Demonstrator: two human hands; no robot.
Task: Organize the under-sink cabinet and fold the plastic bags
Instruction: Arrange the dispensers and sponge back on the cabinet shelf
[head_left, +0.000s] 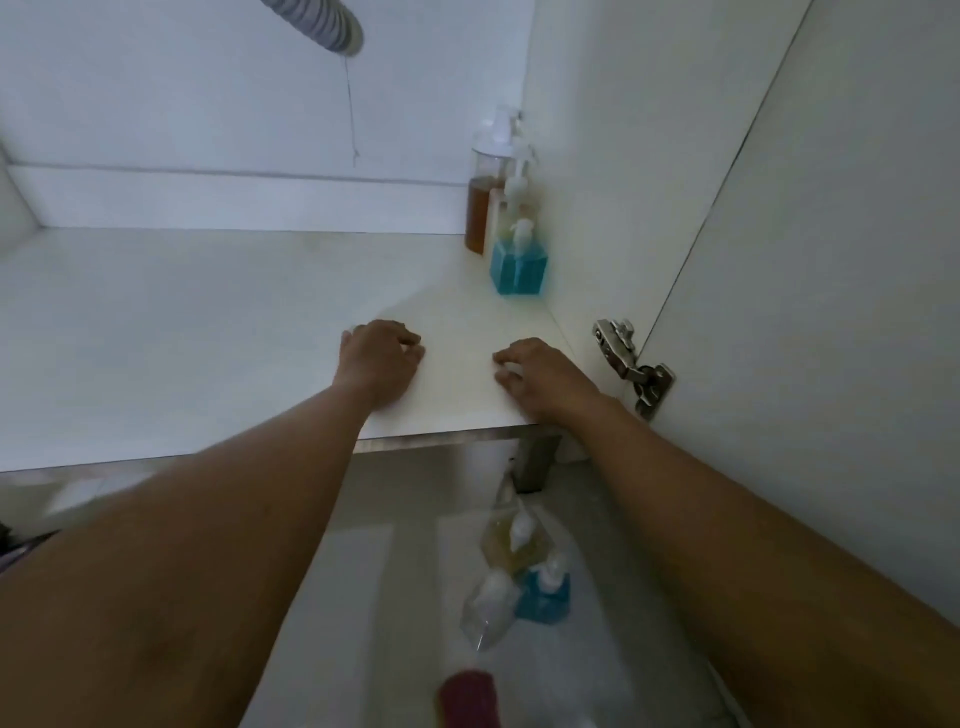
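Inside the white cabinet (208, 322), a blue bottle (518, 270) fronts an amber bottle (480, 213).

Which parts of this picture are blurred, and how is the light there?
Head view: the light is dim and bluish; the floor bottles and the red object at the bottom edge are blurred; the blue soap bottle in the cabinet is clearer.
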